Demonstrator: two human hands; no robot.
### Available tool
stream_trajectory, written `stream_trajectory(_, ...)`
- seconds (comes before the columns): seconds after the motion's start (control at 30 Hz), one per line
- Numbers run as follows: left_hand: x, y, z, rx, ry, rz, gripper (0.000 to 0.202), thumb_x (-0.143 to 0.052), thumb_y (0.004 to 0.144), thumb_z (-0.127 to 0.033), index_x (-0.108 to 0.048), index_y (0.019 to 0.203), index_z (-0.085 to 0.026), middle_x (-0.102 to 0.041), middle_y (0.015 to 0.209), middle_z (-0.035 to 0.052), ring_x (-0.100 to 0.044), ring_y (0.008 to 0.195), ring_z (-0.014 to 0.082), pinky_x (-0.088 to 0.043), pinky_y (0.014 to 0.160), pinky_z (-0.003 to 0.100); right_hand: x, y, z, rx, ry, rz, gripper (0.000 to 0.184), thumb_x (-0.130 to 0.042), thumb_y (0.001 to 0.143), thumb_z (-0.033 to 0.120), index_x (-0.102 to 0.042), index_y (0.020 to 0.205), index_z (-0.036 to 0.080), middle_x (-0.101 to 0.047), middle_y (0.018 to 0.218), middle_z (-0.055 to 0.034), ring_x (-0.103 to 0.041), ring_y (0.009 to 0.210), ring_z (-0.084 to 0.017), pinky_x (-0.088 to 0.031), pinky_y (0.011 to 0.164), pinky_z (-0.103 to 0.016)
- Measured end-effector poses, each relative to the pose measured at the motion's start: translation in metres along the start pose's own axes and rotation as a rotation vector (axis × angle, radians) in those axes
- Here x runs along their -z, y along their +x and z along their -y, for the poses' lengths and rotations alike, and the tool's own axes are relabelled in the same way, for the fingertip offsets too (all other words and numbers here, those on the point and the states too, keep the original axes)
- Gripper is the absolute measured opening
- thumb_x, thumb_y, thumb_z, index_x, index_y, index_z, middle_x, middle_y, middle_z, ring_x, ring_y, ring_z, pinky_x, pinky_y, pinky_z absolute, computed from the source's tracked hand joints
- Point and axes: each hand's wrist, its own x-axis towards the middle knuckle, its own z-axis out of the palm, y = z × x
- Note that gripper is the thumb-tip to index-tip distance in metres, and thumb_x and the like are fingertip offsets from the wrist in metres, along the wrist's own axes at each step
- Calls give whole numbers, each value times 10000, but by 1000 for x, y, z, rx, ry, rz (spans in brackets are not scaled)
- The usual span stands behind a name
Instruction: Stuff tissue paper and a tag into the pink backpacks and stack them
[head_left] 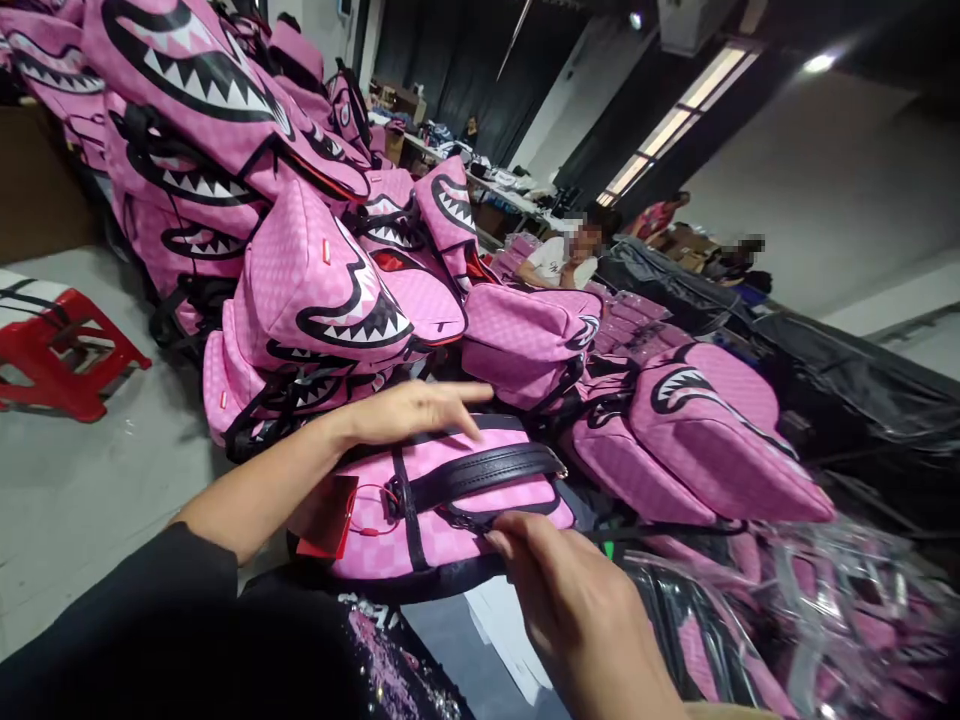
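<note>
In front of me lies a pink checkered bag (pixel 442 545) with black trim and a black carry handle (pixel 487 475). A red hang tag (pixel 328 520) on a red loop hangs at its left end. My left hand (pixel 420 410) reaches over the bag's far side, its fingers stretched out and holding nothing. At the near edge my right hand (pixel 581 600) is closed, thumb and finger pinched at a small dark zipper pull (pixel 471 520) that is partly hidden by the fingertips.
Pink backpacks (pixel 330 290) with shark-mouth prints are piled to the left and ahead, with more backpacks (pixel 697 430) at right. Plastic-wrapped bags (pixel 847 610) lie at lower right. A red stool (pixel 67 350) stands left. A person in a white shirt (pixel 555 262) sits beyond the pile.
</note>
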Motion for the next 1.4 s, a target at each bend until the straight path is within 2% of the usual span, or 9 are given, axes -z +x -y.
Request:
stream_trajectory(0.07, -4, -7, -11, -12, 27, 197, 299, -741, 816, -483, -785, 974, -233, -498, 1526, 55, -284, 1514, 293, -210, 1240, 452, 4, -7, 3, -16, 6, -9, 190, -482, 1008, 247, -585, 857, 196, -617, 624, 2, -573, 518, -119, -400, 502, -215)
stream_trajectory(0.17, -15, -8, -17, 4, -19, 230, 187, -804, 767, -394, -743, 810, -223, -571, 1461, 21, -242, 1531, 280, -162, 1256, 474, 13, -13, 10, -99, 66, 32, 181, -485, 994, 231, -580, 842, 202, -604, 602, 10, -559, 493, -116, -403, 482, -208)
stream_trajectory(0.4, -49, 11, -8, -71, -243, 48, 312, -747, 811, -327, -537, 635, -178, -630, 1384, 124, -468, 1405, 296, -168, 1243, 504, 42, -12, 19, -368, 303, 195, 143, -454, 965, 204, -594, 938, 206, -670, 656, 2, -596, 490, -113, -441, 473, -188)
stream_trajectory(0.7, -104, 6, -11, -68, -117, -250, 147, -708, 834, -224, -594, 743, -202, -560, 1452, 84, -332, 1485, 285, -206, 1232, 572, 16, -36, 24, -618, -22, 83, 163, -479, 958, 317, -538, 842, 220, -607, 576, 6, -540, 442, -138, -312, 456, -232)
stream_trajectory(0.87, -133, -3, -4, -130, 5, -458, 101, -611, 918, -278, -600, 859, -197, -500, 1482, 125, -421, 1418, 273, -346, 1173, 530, 9, -38, 7, -651, 60, 39, 161, -471, 945, 277, -517, 802, 220, -608, 626, -4, -549, 511, -136, -349, 521, -228)
stream_trajectory(1.07, -88, 9, -4, -414, 443, -249, 363, -618, 925, -432, -572, 1218, -222, -416, 1559, 149, -287, 1499, 321, -257, 1197, 593, 6, -61, -7, -661, 299, -94, 215, -491, 964, 323, -590, 807, 215, -624, 648, 9, -564, 564, -118, -398, 582, -220)
stream_trajectory(1.17, -70, 40, -5, -659, 636, 158, 506, -516, 964, -519, -496, 1403, -267, -438, 1549, 132, -226, 1523, 336, -230, 1198, 610, 2, -66, -6, -671, 346, -161, 196, -522, 947, 314, -614, 807, 213, -634, 656, 10, -562, 579, -116, -391, 591, -228)
stream_trajectory(1.23, -69, 61, -5, -791, 676, 395, 486, -380, 1011, -524, -538, 1387, -260, -540, 1452, 139, -332, 1470, 329, -275, 1179, 594, 1, -66, -7, -682, 385, -198, 192, -549, 925, 312, -626, 781, 212, -633, 646, 11, -552, 578, -117, -386, 588, -235)
stream_trajectory(1.4, -75, 90, -12, -972, 808, 443, 589, -360, 955, -644, -673, 1180, -200, -668, 1093, 139, -551, 1129, 273, -436, 1042, 458, -7, -100, -36, -788, 729, -495, 257, -590, 890, 449, -679, 925, 211, -703, 772, -21, -603, 590, -131, -468, 585, -251)
